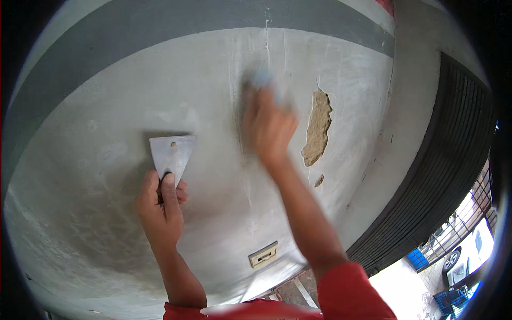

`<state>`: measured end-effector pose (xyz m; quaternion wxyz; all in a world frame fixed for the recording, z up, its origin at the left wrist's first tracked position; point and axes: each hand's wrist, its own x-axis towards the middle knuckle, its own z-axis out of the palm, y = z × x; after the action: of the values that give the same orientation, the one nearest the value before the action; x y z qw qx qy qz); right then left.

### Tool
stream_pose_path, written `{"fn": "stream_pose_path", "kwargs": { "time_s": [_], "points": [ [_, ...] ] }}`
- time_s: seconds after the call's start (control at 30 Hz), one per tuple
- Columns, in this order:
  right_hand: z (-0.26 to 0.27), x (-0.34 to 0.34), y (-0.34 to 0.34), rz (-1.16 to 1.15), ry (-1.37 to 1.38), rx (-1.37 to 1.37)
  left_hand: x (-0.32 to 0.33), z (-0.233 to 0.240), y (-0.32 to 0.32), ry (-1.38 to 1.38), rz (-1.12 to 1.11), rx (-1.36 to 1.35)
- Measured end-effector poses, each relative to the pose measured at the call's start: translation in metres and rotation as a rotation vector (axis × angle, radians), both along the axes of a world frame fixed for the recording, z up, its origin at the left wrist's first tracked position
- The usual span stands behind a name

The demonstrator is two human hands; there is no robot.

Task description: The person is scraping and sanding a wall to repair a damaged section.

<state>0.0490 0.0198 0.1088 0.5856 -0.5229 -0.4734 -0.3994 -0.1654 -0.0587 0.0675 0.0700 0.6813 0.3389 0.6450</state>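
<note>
My left hand (162, 204) grips a putty knife (173, 154) by its handle, its wide metal blade pointing up close to the wall. A small brown speck sits near the blade's top edge. Blurred by motion, my right hand (270, 124) is raised against the plastered wall (208, 100), over a thin vertical crack. A bluish thing (262, 76) shows at its fingertips, too smeared to name. Right of that hand, the plaster has broken away in a long patch (318, 130) that bares rough tan material. Below it is a smaller chipped spot (319, 181).
A dark grey painted band (200, 18) crosses the wall above. Low on the wall is a wall socket or switch plate (263, 255). At right stands a dark ribbed shutter (424, 180); beyond it are a metal grille, a white car (470, 256) and blue crates (452, 302).
</note>
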Motion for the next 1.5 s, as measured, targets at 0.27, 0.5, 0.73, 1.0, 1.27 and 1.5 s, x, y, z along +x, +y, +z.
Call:
{"fn": "stream_pose_path", "kwargs": {
  "time_s": [0.27, 0.5, 0.73, 1.0, 1.27, 1.5],
  "points": [
    [-0.171, 0.009, -0.036, 0.318, -0.078, -0.084, 0.034, 0.056, 0.010, 0.293, 0.155, 0.227],
    [-0.108, 0.016, -0.033, 0.217, 0.090, -0.032, 0.059, 0.085, 0.008, 0.447, 0.447, 0.438],
    [-0.126, 0.020, -0.033, 0.259, 0.196, -0.149, 0.064, 0.016, -0.012, 0.469, 0.349, 0.215],
    [-0.113, 0.018, -0.037, 0.313, 0.272, -0.187, 0.068, 0.067, -0.007, 0.359, 0.322, 0.320],
    [-0.119, 0.022, -0.035, 0.318, 0.240, -0.170, 0.071, 0.027, -0.008, 0.417, 0.342, 0.274],
    [-0.114, 0.021, -0.036, 0.320, 0.243, -0.160, 0.074, -0.006, -0.021, 0.471, 0.321, 0.142]
  ]
}}
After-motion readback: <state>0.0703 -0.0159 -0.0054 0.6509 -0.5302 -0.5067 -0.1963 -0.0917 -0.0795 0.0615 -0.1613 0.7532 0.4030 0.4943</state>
